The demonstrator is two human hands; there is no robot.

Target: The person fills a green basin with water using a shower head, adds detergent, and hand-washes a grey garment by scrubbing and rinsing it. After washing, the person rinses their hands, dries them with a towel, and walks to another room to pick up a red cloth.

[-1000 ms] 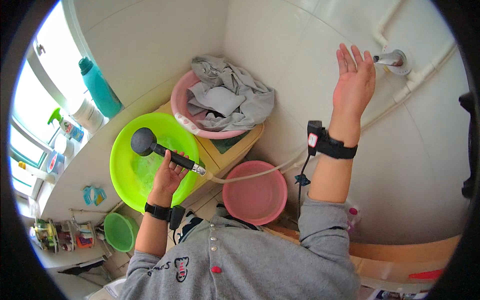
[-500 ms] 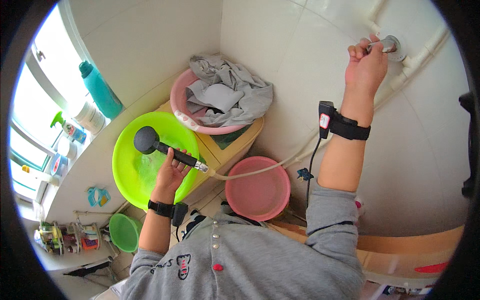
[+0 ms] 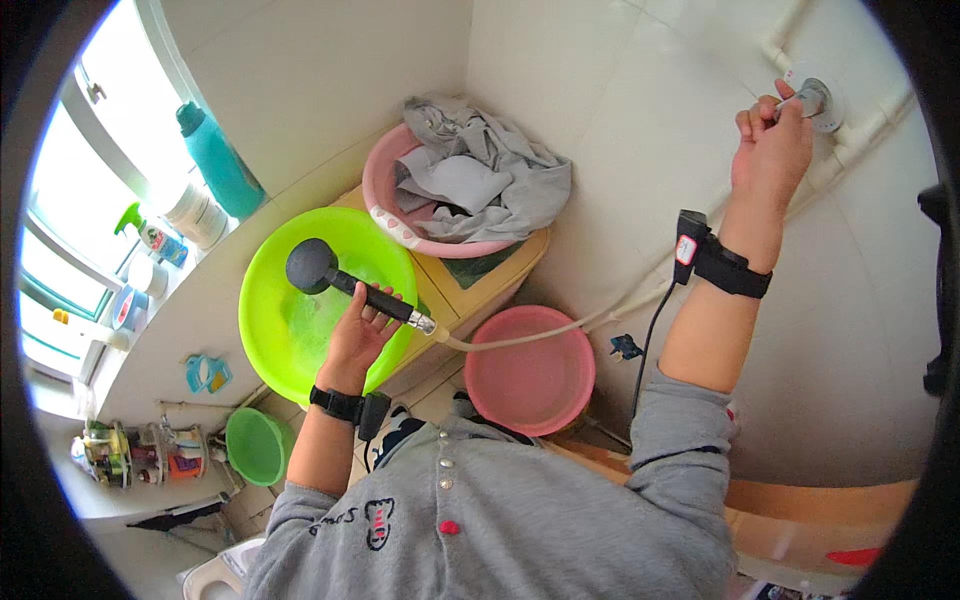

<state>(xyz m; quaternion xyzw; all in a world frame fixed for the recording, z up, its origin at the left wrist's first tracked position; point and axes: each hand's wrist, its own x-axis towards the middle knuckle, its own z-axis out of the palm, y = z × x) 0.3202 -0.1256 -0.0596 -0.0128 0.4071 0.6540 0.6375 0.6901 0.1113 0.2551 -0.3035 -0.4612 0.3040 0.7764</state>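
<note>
My left hand (image 3: 362, 338) is wrapped round the black handle of a shower head (image 3: 312, 266), whose round head hangs over a bright green basin (image 3: 258, 335). Liquid with a pale, frothy look lies in that basin; whether water is running from the shower head I cannot tell. A pale hose (image 3: 545, 338) runs from the handle's silver end toward the right wall. Up at the wall, my right hand (image 3: 772, 140) has its fingers closed on the lever of a chrome faucet (image 3: 818, 104).
Behind the green basin, a pink basin (image 3: 376, 182) holds grey clothes (image 3: 520, 195) on a yellowish stand (image 3: 455, 295). Another pink basin (image 3: 530, 370) sits lower, before me. Bottles, including a teal bottle (image 3: 222, 165), line the window ledge. A small green bucket (image 3: 258, 447) stands lower left.
The whole view has shifted slightly, so most things sit farther right. Both hands keep their holds on the shower head and the faucet lever.
</note>
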